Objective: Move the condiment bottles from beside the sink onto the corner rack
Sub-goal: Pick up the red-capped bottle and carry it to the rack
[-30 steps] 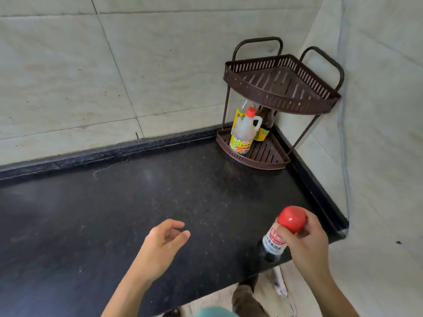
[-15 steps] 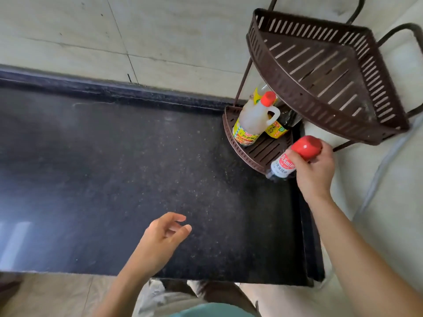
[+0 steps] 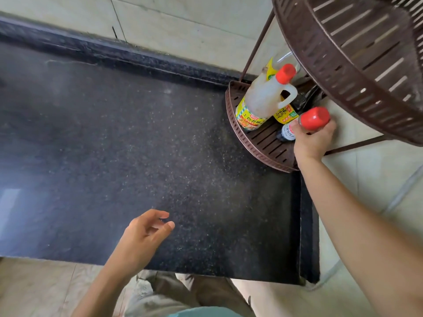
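Right hand (image 3: 313, 140) curled, arm outstretched; left hand (image 3: 144, 236) loose.

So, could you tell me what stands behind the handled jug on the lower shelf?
Behind the jug: a clear bottle, top only, and a dark bottle with yellow label; the rest is covered.

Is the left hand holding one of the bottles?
No, the left hand is open above the black countertop and holds nothing; only the right hand grips a red-capped bottle.
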Motion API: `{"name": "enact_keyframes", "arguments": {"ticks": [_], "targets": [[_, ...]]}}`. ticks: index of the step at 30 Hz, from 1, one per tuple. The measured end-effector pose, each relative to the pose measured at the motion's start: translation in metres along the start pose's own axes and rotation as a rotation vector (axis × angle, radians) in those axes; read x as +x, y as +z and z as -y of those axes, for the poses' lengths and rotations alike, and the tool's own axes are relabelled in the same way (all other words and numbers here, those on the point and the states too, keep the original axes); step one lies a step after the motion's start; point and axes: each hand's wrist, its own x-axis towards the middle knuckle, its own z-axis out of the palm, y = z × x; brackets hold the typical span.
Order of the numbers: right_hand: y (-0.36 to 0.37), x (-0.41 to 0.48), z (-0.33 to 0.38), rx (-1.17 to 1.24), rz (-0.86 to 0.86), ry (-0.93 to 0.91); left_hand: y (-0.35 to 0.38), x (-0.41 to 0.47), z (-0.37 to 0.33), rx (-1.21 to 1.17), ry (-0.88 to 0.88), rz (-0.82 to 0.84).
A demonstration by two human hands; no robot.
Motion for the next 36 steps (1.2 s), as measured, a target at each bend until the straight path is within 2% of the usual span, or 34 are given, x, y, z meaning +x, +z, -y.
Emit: {"name": "enact_keyframes", "arguments": {"ticks": [3, 8, 13, 22, 36], "targets": [[0.001, -0.006, -0.011, 0.056, 0.055, 0.092, -0.002, 0.001, -0.001, -0.009, 0.014, -0.005], [0.008, 0.0, -0.011, 0.008, -0.009, 0.072, -0.005, 0.001, 0.002, -0.041, 0.028, -0.017], [0.014, 0.001, -0.014, -0.123, -0.004, 0.058, -0.005, -0.004, 0.011, -0.092, 0.009, -0.04], [0.014, 0.002, -0.013, -0.185, 0.019, 0.028, -0.006, -0.009, 0.023, -0.142, 0.001, -0.055], [0.01, 0.005, -0.005, -0.168, 0.025, 0.162, -0.013, -0.018, 0.023, -0.142, 0.018, -0.083]]}}
